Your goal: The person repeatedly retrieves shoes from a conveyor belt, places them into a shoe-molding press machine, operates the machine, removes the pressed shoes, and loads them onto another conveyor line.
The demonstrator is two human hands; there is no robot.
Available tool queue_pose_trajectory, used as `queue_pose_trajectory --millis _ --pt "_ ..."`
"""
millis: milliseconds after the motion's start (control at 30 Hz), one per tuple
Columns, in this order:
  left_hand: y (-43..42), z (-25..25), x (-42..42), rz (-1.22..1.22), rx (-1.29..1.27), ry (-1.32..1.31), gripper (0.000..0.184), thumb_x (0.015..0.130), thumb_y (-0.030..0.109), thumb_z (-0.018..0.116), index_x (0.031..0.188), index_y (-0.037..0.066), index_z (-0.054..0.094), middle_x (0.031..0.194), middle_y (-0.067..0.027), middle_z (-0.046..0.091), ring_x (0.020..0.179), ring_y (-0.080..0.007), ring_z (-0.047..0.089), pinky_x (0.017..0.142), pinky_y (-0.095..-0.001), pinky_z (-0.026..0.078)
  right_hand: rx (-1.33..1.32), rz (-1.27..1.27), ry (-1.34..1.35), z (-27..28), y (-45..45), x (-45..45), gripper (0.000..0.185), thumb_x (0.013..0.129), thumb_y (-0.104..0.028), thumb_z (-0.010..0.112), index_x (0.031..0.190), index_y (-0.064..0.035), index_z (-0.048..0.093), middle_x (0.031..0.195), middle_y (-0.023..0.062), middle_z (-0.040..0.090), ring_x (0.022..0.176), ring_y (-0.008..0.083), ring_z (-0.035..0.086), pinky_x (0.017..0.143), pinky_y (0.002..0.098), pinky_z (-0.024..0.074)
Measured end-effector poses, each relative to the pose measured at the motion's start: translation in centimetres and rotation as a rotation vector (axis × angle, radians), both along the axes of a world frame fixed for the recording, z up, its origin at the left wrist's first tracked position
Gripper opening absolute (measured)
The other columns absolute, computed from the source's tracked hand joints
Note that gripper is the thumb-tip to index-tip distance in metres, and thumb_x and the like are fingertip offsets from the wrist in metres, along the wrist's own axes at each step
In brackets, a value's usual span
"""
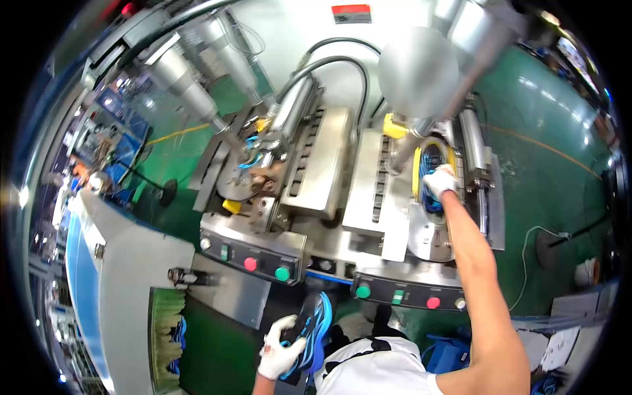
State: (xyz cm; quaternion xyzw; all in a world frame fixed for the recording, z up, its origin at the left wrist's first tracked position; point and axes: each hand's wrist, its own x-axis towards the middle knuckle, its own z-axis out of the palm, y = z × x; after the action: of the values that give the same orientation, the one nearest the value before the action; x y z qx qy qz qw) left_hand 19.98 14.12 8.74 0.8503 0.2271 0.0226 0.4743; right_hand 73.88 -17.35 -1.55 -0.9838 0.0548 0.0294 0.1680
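Observation:
My left hand [279, 349], in a white glove, is closed round a blue and black shoe upper [316, 336] low in the view, near my body. My right hand [440, 181], also gloved, reaches onto the right-hand station of the machine. Its fingers lie against a blue-laced shoe piece [431, 161] that sits between yellow pads [417, 172]. The fingertips are small and blurred, so whether they grip the piece cannot be made out.
Left of centre, a second station [240, 187] holds metal fixtures and blue laces. Button panels [408, 294] line the machine's front edge. Metal cylinders [178, 76] and black hoses hang above. Blue items [449, 355] lie at the lower right.

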Motion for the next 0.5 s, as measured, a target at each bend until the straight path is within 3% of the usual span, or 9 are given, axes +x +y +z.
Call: queue_pose_trajectory --millis 33,100,133,200,233,300,367,433,500 --pt "0.1 -0.4 -3.0 0.132 0.013 0.084 0.045 0.073 0.009 0.078 0.114 0.000 0.060 0.131 -0.0171 0.065 0.121 -0.0282 0.062 0.106 -0.0410 0.047 0.022 -0.065 -0.069 -0.9 -0.4 -0.2 0.048 0.074 -0.039 0.065 0.099 0.0004 0.074 0.107 0.0257 0.073 0.101 0.0400 0.072 0.090 0.0454 0.0563" --pt "-2.2 -2.4 -10.7 0.443 0.112 0.143 0.051 0.073 0.014 0.080 0.119 0.002 0.061 0.122 -0.0169 0.067 0.113 -0.0276 0.065 0.101 -0.0405 0.050 -0.145 0.449 -0.096 -1.8 1.5 2.7 0.045 0.072 -0.043 0.067 0.087 -0.0015 0.075 0.094 0.0238 0.074 0.090 0.0371 0.073 0.082 0.0471 0.0553" --pt "-3.1 -3.6 -14.8 0.595 0.106 0.253 0.053 0.075 0.014 0.079 0.122 0.002 0.060 0.123 -0.0181 0.067 0.114 -0.0273 0.065 0.101 -0.0408 0.050 0.213 0.274 -0.050 -0.2 2.4 -0.4 0.044 0.071 -0.044 0.070 0.086 -0.0027 0.076 0.089 0.0207 0.075 0.086 0.0334 0.073 0.078 0.0457 0.0547" --pt "-4.1 -5.8 -18.5 0.825 0.028 0.161 0.050 0.081 0.016 0.077 0.125 0.004 0.060 0.124 -0.0174 0.067 0.117 -0.0301 0.064 0.102 -0.0397 0.050 0.056 0.257 -0.136 2.2 4.8 -2.2 0.042 0.072 -0.040 0.080 0.090 -0.0017 0.076 0.089 0.0143 0.076 0.079 0.0272 0.071 0.076 0.0392 0.0550" --pt "-3.3 -8.2 -20.0 0.840 0.118 0.178 0.051 0.082 0.021 0.078 0.127 0.005 0.059 0.125 -0.0169 0.067 0.117 -0.0305 0.064 0.102 -0.0392 0.049 0.826 0.272 0.416 -5.4 -0.4 5.6 0.038 0.079 -0.033 0.081 0.095 0.0010 0.076 0.099 0.0134 0.077 0.086 0.0237 0.070 0.082 0.0364 0.0551" --pt "-4.7 -10.8 -22.2 0.990 0.226 0.231 0.053 0.084 0.026 0.076 0.130 0.009 0.057 0.117 -0.0185 0.067 0.107 -0.0302 0.067 0.095 -0.0413 0.052 0.741 0.321 0.231 -5.4 -1.8 4.9 0.047 0.081 -0.026 0.084 0.111 0.0072 0.073 0.105 0.0143 0.075 0.087 0.0220 0.068 0.085 0.0373 0.0547" --pt "-3.8 -10.7 -23.7 1.271 -0.016 0.406 0.055 0.083 0.028 0.076 0.132 0.012 0.055 0.110 -0.0204 0.068 0.095 -0.0316 0.069 0.086 -0.0439 0.054 -0.304 0.363 -0.160 -3.7 -1.6 4.5 0.061 0.090 -0.036 0.074 0.132 0.0066 0.063 0.131 0.0220 0.067 0.114 0.0362 0.065 0.101 0.0430 0.0496" --pt "-2.3 -10.0 -26.8 1.447 -0.420 0.328 0.055 0.083 0.032 0.078 0.131 0.017 0.055 0.119 -0.0210 0.064 0.113 -0.0303 0.062 0.097 -0.0417 0.049 0.286 0.632 -0.517 5.5 3.6 -13.4 0.065 0.096 -0.034 0.067 0.145 0.0048 0.052 0.145 0.0221 0.057 0.131 0.0361 0.057 0.112 0.0422 0.0428" --pt "-2.5 -17.6 -33.2 1.448 0.116 0.250 0.053 0.083 0.025 0.077 0.129 0.010 0.055 0.115 -0.0214 0.065 0.109 -0.0322 0.063 0.095 -0.0420 0.049 0.159 0.706 -0.543 4.9 7.1 -22.4 0.070 0.098 -0.029 0.064 0.155 0.0016 0.038 0.154 0.0243 0.047 0.142 0.0348 0.048 0.120 0.0401 0.0351"
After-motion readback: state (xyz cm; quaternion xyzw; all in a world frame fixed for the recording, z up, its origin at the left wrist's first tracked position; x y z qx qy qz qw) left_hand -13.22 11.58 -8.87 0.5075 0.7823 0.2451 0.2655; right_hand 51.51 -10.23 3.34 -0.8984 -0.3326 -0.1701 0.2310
